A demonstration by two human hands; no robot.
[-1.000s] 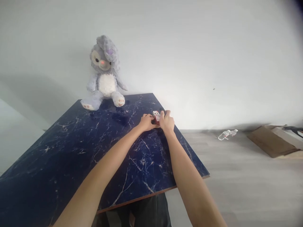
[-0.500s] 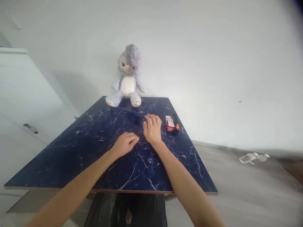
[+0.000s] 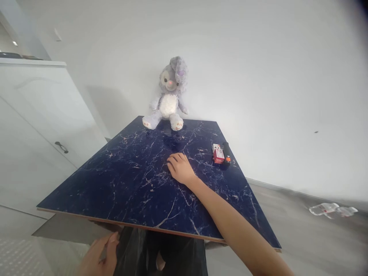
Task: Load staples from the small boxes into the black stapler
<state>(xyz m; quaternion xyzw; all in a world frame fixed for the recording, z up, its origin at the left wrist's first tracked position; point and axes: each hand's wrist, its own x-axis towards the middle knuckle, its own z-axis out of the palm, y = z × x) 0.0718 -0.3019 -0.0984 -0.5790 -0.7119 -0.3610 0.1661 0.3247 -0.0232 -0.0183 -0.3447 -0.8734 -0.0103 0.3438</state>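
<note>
My right hand rests palm down near the middle of a dark blue marble-patterned table. Its fingers are slightly bent and apart, with nothing seen in them. Below the table's front edge, beside my dark-clothed lap, is my left hand. It is blurred and partly cut off by the frame, so whether it holds anything is unclear. To the right of my right hand lies a red and white box, with a black object with an orange button close beside it.
A grey plush toy with a white belly sits at the table's far edge, against the pale wall. On the left stands a white cabinet with a dark handle. A clear plastic item lies on the floor at right.
My left hand has left the tabletop and dropped below its front edge. My right hand has drawn back slightly toward me. The view has turned a little to the left.
</note>
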